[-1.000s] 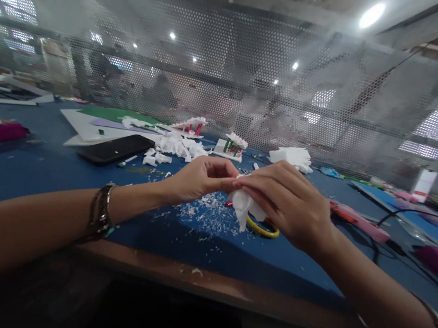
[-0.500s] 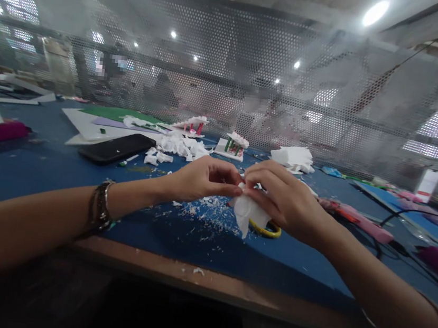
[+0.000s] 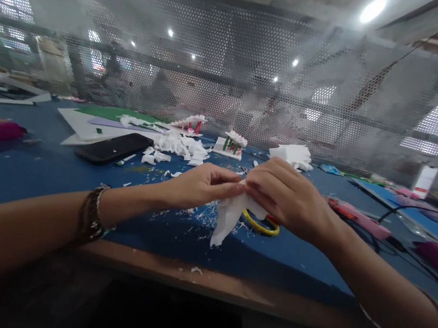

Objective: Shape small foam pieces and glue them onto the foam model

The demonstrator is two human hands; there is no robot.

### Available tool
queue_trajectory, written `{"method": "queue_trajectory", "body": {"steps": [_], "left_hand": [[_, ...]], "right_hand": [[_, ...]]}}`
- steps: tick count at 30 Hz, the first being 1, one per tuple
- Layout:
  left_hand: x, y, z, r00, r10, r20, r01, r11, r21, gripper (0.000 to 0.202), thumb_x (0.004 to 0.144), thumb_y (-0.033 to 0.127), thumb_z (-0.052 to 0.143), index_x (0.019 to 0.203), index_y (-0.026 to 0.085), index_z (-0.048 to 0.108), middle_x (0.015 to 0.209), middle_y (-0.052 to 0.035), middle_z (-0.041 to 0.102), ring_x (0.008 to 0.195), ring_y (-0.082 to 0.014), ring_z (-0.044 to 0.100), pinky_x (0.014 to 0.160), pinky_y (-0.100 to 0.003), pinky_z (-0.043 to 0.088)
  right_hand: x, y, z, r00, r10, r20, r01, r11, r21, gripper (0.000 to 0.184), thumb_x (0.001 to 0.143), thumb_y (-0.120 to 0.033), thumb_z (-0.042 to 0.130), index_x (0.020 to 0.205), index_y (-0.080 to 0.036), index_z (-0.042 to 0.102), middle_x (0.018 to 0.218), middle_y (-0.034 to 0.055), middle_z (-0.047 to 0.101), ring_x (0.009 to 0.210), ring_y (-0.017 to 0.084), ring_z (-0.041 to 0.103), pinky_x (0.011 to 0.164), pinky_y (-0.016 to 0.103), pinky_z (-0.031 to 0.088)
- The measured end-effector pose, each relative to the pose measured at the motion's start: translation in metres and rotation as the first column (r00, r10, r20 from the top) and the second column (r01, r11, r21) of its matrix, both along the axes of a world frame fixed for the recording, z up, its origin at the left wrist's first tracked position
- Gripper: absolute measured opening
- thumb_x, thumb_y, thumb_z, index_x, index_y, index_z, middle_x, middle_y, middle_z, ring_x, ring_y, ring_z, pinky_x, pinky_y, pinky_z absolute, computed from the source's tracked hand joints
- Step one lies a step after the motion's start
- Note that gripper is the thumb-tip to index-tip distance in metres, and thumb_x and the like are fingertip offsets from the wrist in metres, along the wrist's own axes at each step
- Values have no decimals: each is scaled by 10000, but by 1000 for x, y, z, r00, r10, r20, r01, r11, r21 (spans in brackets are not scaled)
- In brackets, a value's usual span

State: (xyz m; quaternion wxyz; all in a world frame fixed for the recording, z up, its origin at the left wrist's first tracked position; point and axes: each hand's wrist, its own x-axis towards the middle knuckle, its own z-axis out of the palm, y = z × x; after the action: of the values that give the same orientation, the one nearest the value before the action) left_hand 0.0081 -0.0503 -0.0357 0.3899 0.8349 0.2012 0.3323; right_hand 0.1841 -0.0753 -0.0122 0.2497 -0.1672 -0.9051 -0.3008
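Head view: white paper strip (image 3: pixel 228 216) hangs below both hands' pinching grip.

White sheet (image 3: pixel 226 219): top edge buried in the pinch of left hand (image 3: pixel 200 184) and right hand (image 3: pixel 287 199). Just behind it, yellow ring (image 3: pixel 262 229) half hidden under the right hand. Far beyond it, shapes behind mesh screen (image 3: pixel 229 80) blurred. Both forearms cut off by frame edges.

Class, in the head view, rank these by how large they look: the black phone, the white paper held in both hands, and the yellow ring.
1. black phone
2. white paper, though it is nearer the camera, so true size is unsure
3. yellow ring, partly hidden behind the right hand
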Motion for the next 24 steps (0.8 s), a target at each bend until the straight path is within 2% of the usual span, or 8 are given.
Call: {"method": "queue_trajectory", "body": {"steps": [3,7,12,15,19,24], "left_hand": [[1,-1,0,999,47,28,-46,998,-49,196,748,252,477,789,142,633,618,18,567,530,-57,449,492,-150,349],[4,-2,-3,983,107,146,-82,982,-169,164,726,224,522,812,139,633,715,-4,615,628,-74,516,567,-159,399],[8,-3,-6,929,145,341,-67,971,-228,127,688,213,582,784,136,616,730,-7,630,645,-77,543,582,-166,424],[9,-4,-6,897,165,409,-66,967,-245,121,671,206,604,768,132,609,703,1,624,623,-74,541,574,-171,428],[8,-3,-7,866,142,480,-37,974,-223,123,658,202,624,761,135,613,716,3,622,643,-75,538,607,-180,431],[9,-2,-9,839,105,534,5,980,-200,119,659,222,633,755,151,624,711,9,619,627,-66,528,590,-172,418]], "right_hand": [[1,-1,1,999,15,30,-19,990,137,82,797,-104,414,791,-131,491,733,63,551,688,125,458,645,274,429],[2,-3,1,998,-7,60,-12,954,299,100,785,-86,417,823,-126,500,731,69,560,685,135,460,586,269,436],[2,-3,-2,998,-47,46,27,933,359,93,771,-82,437,808,-115,516,665,65,546,668,152,467,531,277,425],[1,-2,-3,1000,-21,-15,24,955,295,87,763,-86,456,796,-149,505,680,48,551,663,142,469,564,277,433],[-4,-4,-3,979,19,-204,1,995,97,75,773,-121,464,764,-190,491,710,26,554,666,122,484,619,276,433],[-9,-6,-6,910,-14,-414,-45,990,-134,78,762,-126,481,706,-180,489,682,15,540,644,98,500,586,238,428]]}}
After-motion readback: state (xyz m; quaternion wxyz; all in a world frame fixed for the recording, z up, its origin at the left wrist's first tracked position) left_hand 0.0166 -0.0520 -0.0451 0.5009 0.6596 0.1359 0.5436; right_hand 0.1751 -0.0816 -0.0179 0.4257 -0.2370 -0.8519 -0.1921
